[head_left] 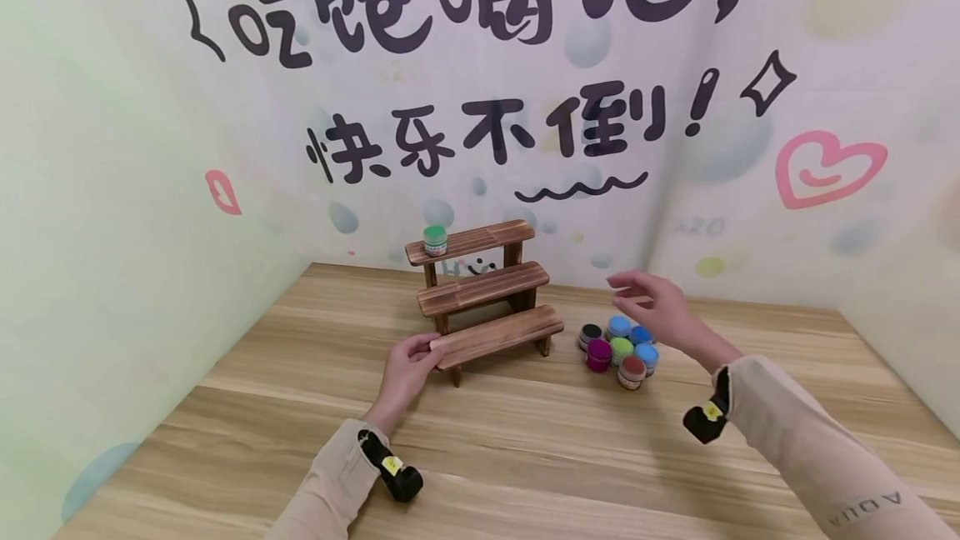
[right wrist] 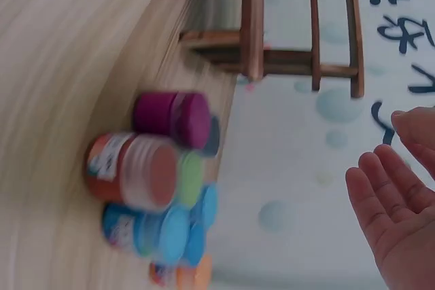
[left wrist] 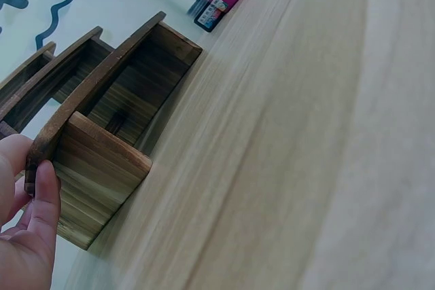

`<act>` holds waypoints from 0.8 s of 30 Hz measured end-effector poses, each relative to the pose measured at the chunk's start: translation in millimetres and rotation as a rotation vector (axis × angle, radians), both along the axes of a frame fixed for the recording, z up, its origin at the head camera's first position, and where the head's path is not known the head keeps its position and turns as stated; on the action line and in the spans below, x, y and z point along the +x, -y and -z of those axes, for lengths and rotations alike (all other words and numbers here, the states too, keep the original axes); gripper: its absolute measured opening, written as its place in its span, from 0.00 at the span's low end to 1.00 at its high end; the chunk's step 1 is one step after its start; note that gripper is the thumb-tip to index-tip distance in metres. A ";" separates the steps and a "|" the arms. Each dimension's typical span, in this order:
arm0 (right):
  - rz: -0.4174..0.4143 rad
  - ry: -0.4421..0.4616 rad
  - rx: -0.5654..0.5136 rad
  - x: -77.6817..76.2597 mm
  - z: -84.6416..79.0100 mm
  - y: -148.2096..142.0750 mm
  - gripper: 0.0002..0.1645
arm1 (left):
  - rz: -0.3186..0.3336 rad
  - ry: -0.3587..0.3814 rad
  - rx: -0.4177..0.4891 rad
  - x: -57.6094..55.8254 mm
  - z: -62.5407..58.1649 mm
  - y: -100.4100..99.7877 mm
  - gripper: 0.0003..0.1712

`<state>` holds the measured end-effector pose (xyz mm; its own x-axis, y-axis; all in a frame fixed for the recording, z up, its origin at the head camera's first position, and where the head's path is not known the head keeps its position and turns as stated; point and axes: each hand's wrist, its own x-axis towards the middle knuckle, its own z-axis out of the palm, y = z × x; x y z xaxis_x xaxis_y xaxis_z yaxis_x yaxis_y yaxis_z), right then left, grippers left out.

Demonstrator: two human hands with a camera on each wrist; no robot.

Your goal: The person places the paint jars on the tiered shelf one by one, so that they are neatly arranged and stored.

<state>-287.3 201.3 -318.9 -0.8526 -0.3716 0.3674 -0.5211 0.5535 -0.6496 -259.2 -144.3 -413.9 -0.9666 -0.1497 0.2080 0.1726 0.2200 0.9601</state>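
A three-tier wooden stand [head_left: 495,336] rises in steps near the back wall. My left hand [head_left: 408,369] pinches the left end of its lowest shelf; the left wrist view shows thumb and fingers [left wrist: 46,198] on the board's edge. One green-lidded paint jar [head_left: 435,240] sits at the left of the top shelf. To the right of the stand, several paint jars with coloured lids cluster together, among them a purple jar [right wrist: 173,119] and a reddish-brown jar [right wrist: 132,171]. Above and behind the cluster hovers my right hand [head_left: 654,307], fingers extended, holding nothing.
Wood-grain tabletop [head_left: 525,457] spreads in front of the stand and jars. A printed cloth backdrop [head_left: 585,232] with large black characters hangs directly behind them. On the left stands a pale side wall [head_left: 112,232]. An orange jar [right wrist: 183,275] shows at the cluster's edge in the right wrist view.
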 end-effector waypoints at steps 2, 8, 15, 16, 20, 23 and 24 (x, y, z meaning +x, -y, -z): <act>0.026 0.013 0.009 -1.1 6.3 -12.0 0.18 | -0.003 0.006 0.006 0.1 0.0 -0.1 0.15; 0.105 0.054 0.049 -8.9 27.4 -43.4 0.19 | -0.010 0.007 0.012 0.4 -0.4 -0.6 0.15; 0.191 0.061 0.063 -19.8 50.6 -64.5 0.20 | 0.003 -0.004 0.002 0.2 0.4 0.3 0.15; 0.200 0.065 0.064 -21.2 53.5 -66.0 0.20 | 0.004 -0.005 0.000 0.3 0.3 0.4 0.15; 0.222 0.110 0.052 -26.7 65.1 -70.3 0.21 | 0.016 -0.003 -0.003 0.9 -0.4 0.4 0.16; 0.209 0.161 0.028 -29.9 72.2 -71.3 0.23 | 0.021 0.006 0.005 1.1 -0.8 0.4 0.16; 0.201 0.175 0.020 -30.7 74.1 -71.2 0.23 | 0.021 0.007 0.008 1.0 -0.7 0.4 0.16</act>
